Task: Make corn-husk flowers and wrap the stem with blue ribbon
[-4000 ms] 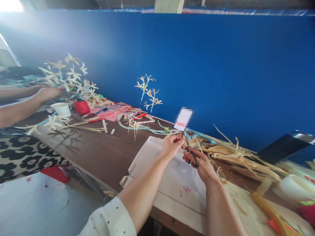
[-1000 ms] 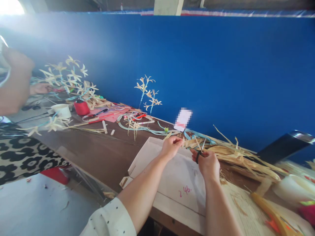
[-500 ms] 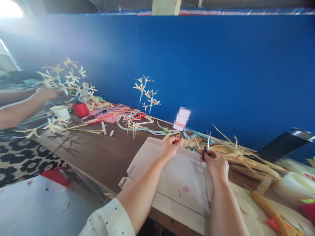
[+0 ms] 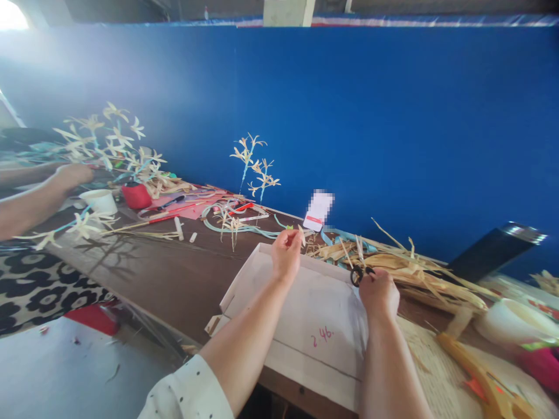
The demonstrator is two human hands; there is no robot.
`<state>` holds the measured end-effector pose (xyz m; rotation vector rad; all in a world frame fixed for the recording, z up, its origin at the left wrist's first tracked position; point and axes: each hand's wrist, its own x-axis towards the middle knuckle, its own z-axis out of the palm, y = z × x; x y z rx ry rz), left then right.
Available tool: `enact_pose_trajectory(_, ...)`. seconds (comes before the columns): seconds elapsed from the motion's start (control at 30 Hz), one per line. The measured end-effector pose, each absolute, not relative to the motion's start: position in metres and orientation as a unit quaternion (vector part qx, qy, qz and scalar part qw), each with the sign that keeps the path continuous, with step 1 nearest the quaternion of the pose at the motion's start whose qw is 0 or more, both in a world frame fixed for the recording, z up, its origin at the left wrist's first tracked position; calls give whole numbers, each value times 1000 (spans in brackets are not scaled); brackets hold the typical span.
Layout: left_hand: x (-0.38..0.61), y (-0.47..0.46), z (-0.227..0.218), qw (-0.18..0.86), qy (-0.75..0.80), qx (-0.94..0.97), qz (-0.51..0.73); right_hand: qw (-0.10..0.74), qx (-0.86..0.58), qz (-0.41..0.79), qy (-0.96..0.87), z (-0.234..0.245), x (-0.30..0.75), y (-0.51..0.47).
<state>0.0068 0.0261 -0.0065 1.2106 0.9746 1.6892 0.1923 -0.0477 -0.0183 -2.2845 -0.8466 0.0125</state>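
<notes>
My left hand is raised above the far edge of a white cardboard box lid. Its thumb and fingers pinch a small pale petal-like piece of dried husk. Black-handled scissors are in my right hand, by the lid's far right corner, with the blades pointing up and away from me. Just behind the scissors lies a heap of dried husk strips. Red writing, "2.46.", marks the lid.
A phone leans on the blue wall panel. Husk flowers on stems stand behind. A yellow glue gun, a white tape roll and a black flask are right. Another person's hand works far left near a white cup.
My left hand has moved left and slightly up from the husk heap, with the pale piece showing at its fingertips. The scissors in my right hand have tipped lower.
</notes>
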Motion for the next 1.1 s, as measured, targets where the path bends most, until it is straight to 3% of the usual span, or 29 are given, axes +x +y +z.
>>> enact_pose_trajectory(0.2, -1, 27, 1, 294, 405, 439, 747, 286, -902, 1, -324, -16, 195, -50)
enact_pose_trajectory(0.37, 1, 22, -3, 242, 392, 495, 736, 257, -914, 14, -314, -18, 201, -48)
enact_pose_trajectory(0.57, 23, 0, -18, 259, 271, 717, 587, 225, -926, 39, -302, -18, 200, -47)
enact_pose_trajectory(0.7, 28, -2, -21, 332, 293, 708, 550, 227, -929, 7, -292, -18, 194, -51)
enact_pose_trajectory(0.8, 26, 3, -20, 415, 329, 659, 534, 290, -891, -85, -338, -17, 187, -53)
enact_pose_trajectory(0.9, 25, 7, -18, 476, 336, 625, 519, 408, -814, -153, -383, -15, 179, -51)
enact_pose_trajectory(0.97, 25, 8, -17, 511, 337, 602, 512, 493, -765, -109, -400, -13, 172, -49)
enact_pose_trajectory(1.1, 25, 9, -13, 554, 337, 569, 506, 593, -667, 128, -432, -9, 157, -46)
